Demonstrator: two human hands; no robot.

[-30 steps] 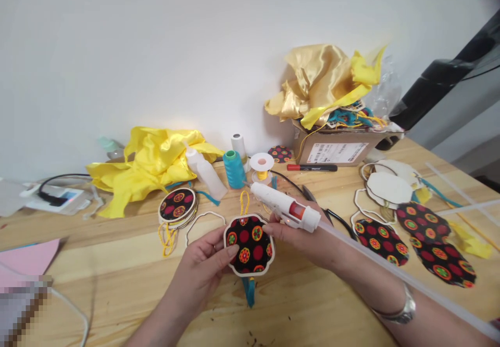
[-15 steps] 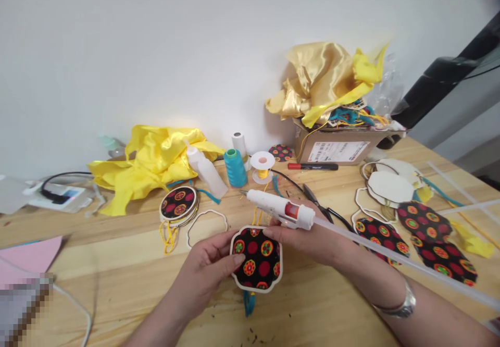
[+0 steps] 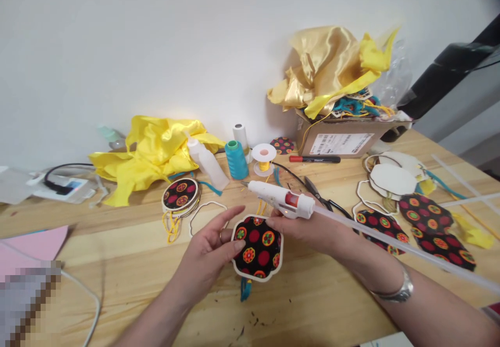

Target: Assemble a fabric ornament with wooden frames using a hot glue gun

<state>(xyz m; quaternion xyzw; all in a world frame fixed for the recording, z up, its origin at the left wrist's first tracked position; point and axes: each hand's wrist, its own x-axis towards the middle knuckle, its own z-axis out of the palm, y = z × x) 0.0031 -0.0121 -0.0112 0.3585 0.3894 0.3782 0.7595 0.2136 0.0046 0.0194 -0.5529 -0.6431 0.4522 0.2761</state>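
My right hand [image 3: 308, 230] grips a white glue gun [image 3: 280, 199] with a long clear glue stick [image 3: 394, 246] trailing from its back; the nozzle points left. Its fingertips also touch the right edge of a fabric-covered ornament [image 3: 258, 247], black with red and yellow flowers, a yellow loop at the top and a teal tassel [image 3: 244, 288] below. My left hand [image 3: 213, 248] pinches the ornament's left edge with the thumb, index finger stretched out above it. The ornament is held just over the wooden table [image 3: 128, 279].
A stack of similar round pieces [image 3: 179, 195] and a white outline frame [image 3: 206, 217] lie to the left. Yellow cloth [image 3: 156, 154], glue bottle [image 3: 207, 164], teal thread spool [image 3: 235, 159], scissors [image 3: 318, 196], a cardboard box [image 3: 344, 141] and several fabric pieces [image 3: 424, 222] surround the hands.
Both hands and the ornament shifted slightly right and toward me. The glue gun tilted flatter. My left index finger has lifted off the ornament and stretched out.
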